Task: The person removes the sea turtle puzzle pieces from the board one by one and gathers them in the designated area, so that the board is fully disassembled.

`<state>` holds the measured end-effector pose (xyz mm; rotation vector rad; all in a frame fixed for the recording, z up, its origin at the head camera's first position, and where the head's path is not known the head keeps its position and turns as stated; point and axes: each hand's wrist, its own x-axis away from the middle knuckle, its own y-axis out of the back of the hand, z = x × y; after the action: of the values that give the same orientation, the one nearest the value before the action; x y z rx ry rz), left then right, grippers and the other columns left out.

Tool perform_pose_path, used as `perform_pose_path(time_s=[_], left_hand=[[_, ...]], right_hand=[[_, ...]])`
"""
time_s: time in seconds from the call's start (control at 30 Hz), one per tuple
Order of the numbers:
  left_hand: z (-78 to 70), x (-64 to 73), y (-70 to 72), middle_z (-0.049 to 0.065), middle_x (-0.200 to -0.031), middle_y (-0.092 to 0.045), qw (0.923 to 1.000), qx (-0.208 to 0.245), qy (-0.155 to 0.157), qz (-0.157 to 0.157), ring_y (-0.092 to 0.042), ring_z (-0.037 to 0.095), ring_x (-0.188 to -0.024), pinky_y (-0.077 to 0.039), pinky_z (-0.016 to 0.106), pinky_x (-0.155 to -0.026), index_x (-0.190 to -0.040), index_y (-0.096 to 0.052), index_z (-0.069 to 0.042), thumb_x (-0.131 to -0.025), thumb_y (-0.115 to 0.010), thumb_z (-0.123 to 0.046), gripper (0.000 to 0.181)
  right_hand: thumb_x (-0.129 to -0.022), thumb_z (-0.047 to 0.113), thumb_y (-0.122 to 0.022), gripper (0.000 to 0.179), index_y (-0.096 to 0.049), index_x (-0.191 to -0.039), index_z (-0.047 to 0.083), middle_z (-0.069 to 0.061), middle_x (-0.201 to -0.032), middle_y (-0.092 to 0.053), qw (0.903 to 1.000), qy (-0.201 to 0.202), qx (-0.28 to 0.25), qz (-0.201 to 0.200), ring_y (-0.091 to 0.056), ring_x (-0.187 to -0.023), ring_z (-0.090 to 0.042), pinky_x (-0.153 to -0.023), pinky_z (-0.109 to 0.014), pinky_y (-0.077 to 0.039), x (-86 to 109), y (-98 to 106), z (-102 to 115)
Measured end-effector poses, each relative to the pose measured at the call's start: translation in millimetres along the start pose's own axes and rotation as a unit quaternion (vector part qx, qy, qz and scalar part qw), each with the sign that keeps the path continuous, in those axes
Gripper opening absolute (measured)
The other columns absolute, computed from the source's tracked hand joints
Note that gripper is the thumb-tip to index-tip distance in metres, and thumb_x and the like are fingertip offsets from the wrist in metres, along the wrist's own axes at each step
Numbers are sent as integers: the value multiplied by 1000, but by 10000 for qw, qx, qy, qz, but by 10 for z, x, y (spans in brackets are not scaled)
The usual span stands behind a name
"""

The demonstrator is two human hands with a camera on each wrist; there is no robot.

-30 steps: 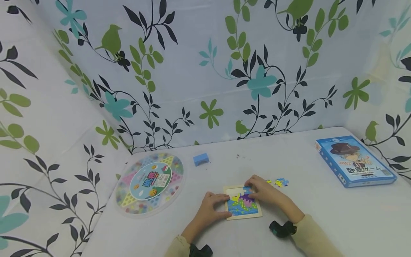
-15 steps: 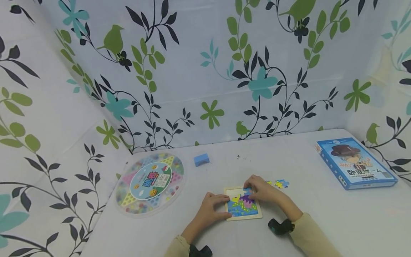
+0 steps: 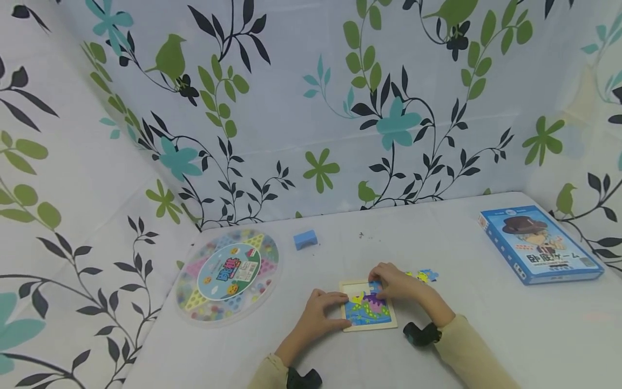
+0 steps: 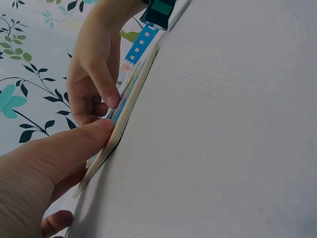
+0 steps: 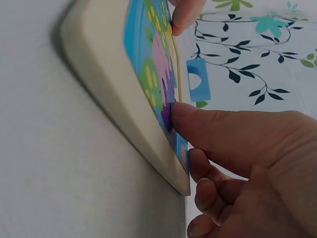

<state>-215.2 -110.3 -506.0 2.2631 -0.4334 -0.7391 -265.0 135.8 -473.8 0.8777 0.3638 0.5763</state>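
A wooden-framed jigsaw puzzle (image 3: pixel 368 319) with a purple and green dinosaur picture lies on the white table. Its upper left part shows bare wood. My left hand (image 3: pixel 318 319) holds the frame's left side, thumb near the lower corner and fingers higher up. At the upper right, my right hand (image 3: pixel 399 284) grips the puzzle. In the right wrist view, that hand's thumb (image 5: pixel 198 121) presses on the purple part while its other fingers curl at the frame's edge (image 5: pixel 182 181). Several loose puzzle pieces (image 3: pixel 426 275) lie just beyond the right hand, which partly hides them.
A round, clear board-game case (image 3: pixel 228 278) with coloured beads lies at the left. A small blue arch-shaped block (image 3: pixel 305 240) stands behind the puzzle. At the far right is a blue game box (image 3: pixel 539 246). Patterned cloth (image 3: pixel 272 119) hangs behind the table.
Both hands keep their places on the puzzle. My right wrist and sleeve have shifted slightly to the left; the view itself wobbles a little.
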Motion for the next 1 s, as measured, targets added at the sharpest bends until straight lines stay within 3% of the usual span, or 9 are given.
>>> perform_pose_path(time_s=[0.37, 0.73, 1.0], left_hand=[[-7, -2, -7, -5, -112, -60, 9997, 0, 209, 101, -36, 6, -80, -30, 22, -70, -107, -65, -12, -66, -77, -36, 49], [-17, -4, -1, -4, -111, -60, 9997, 78, 193, 103, -36, 6, -81, -31, 22, -70, -107, -65, -11, -66, -77, -34, 49], [-4, -8, -7, -2, -111, -60, 10000, 33, 49, 70, -38, 8, -81, -31, 23, -69, -107, -65, -10, -66, -77, -33, 48]], right_hand=[[-71, 8, -72, 29, -54, -93, 6, 1, -90, -48, 9998, -140, -134, 38, -41, -87, -21, -79, -41, -36, 4, 19, 31], [-73, 5, -69, 29, -49, -94, 4, 0, -89, -43, 9991, -136, -331, 231, -36, -85, -20, -75, -37, -35, 11, 1, 17], [-71, 5, -71, 32, -50, -94, 5, 0, -89, -47, 9988, -133, -463, 88, -38, -83, -20, -75, -38, -36, 23, -14, 5]])
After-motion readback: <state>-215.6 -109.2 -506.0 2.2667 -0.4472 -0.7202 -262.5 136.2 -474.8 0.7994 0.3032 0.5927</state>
